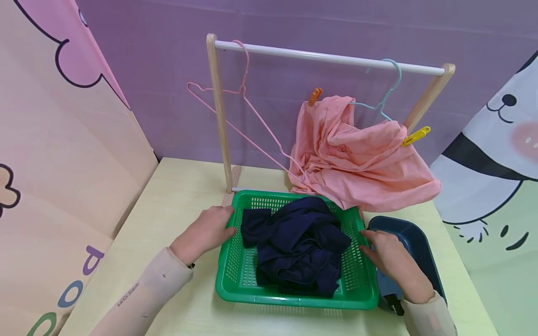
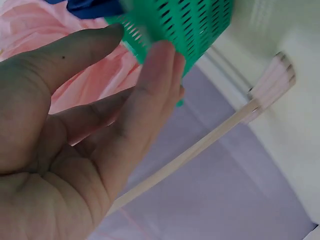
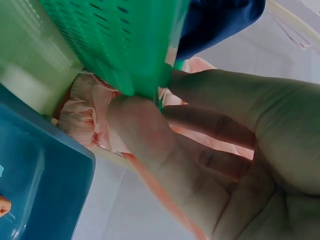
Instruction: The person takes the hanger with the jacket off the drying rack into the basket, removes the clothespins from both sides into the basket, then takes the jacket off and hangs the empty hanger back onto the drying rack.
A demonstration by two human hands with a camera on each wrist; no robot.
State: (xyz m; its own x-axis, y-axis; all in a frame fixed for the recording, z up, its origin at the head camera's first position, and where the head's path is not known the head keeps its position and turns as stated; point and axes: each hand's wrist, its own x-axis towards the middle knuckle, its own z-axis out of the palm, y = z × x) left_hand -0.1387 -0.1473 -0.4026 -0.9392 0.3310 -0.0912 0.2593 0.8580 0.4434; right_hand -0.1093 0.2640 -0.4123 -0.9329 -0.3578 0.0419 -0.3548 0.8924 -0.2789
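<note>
A green plastic basket (image 1: 258, 298) with slotted walls sits on the table, holding a crumpled dark navy cloth garment (image 1: 300, 242). My left hand (image 1: 208, 231) is at the basket's left rim, thumb on one side and fingers on the other. Across from it, my right hand (image 1: 388, 256) pinches the right rim; in the right wrist view the green rim (image 3: 150, 75) runs between thumb and index finger. Behind the basket, a pink garment (image 1: 357, 149) hangs low from a light-blue hanger (image 1: 388, 93), with an orange clothespin (image 1: 314, 96) and a yellow clothespin (image 1: 416, 136) on it.
A clothes rack with a white rail (image 1: 328, 57) and wooden legs stands behind the basket. From its left end hangs a pink hanger (image 1: 256, 114). A dark blue bin (image 1: 420, 247) stands right of the basket, under my right forearm. Printed curtains enclose the table.
</note>
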